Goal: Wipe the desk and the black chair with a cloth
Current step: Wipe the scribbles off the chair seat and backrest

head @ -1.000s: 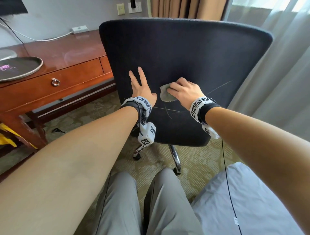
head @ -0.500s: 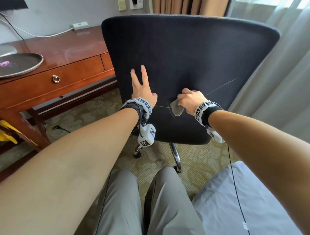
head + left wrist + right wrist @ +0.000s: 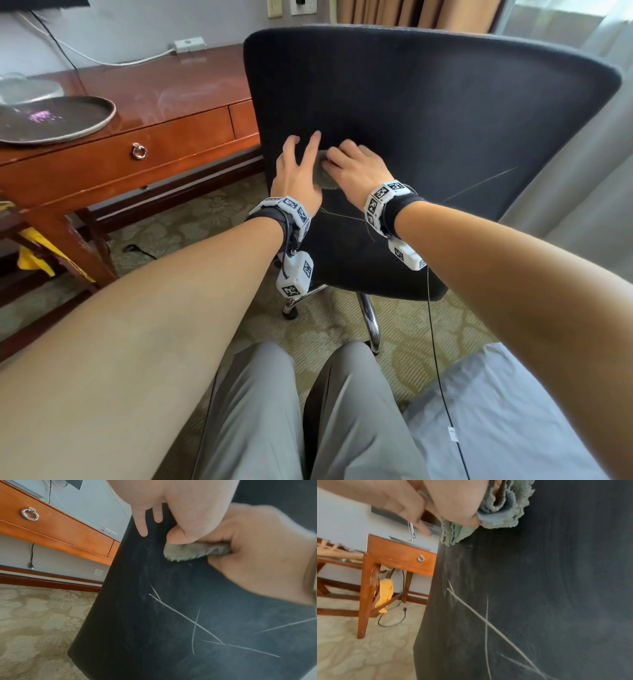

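At centre frame the right hand grips a bunched cloth against the chair back — fingers curled round it. The left hand lies just beside it, fingers straight, flat on the chair. The desk stands at upper left, a round tray on it.

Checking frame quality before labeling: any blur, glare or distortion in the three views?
Head view: sharp, wide-angle bowing at the black chair edges, window glare on the desk top. Left wrist view: mostly sharp, cloth clear. Right wrist view: motion blur on the left hand and floor; cloth readable.
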{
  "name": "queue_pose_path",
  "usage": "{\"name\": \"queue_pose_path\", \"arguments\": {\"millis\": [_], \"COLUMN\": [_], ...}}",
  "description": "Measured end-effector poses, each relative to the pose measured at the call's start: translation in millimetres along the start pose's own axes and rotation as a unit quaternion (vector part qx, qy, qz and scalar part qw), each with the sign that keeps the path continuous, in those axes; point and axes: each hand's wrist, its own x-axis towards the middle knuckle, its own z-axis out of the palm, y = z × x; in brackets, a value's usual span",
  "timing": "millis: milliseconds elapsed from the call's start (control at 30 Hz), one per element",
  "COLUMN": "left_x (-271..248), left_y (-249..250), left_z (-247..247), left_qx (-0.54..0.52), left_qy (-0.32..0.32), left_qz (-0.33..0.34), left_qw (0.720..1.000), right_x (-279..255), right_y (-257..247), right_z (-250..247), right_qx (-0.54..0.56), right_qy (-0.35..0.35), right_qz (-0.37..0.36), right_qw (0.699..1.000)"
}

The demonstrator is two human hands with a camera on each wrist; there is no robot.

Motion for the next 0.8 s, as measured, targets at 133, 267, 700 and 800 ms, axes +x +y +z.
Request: {"name": "queue_pose_path", "arguments": {"millis": [133,267,700,800], "left_x": [2,2,-15,-18], "left_y": [-1,0,37,55], "left_z": [1,2,0,-4], "left_qx": [0.008,0.018,0.073,0.074], "left_qy": [-0.010,-0.029,-0.033,-0.035], "left_qz": [-0.005,-0.012,0.074,0.105], "left_qw": [1.000,0.999,0.994,0.991], "right_x": [-12,-27,-72,-85], "right_y": [-5,-6,14,19], "right_z": [20,27,-22,-37], "right_qx": [-0.029,-0.030,0.007,0.015], "right_qy": [-0.052,-0.123,-0.055,-0.054], "right_qz": [-0.037,-0.058,0.011,0.036], "right_qw": [0.998,0.990,0.998,0.998]}}
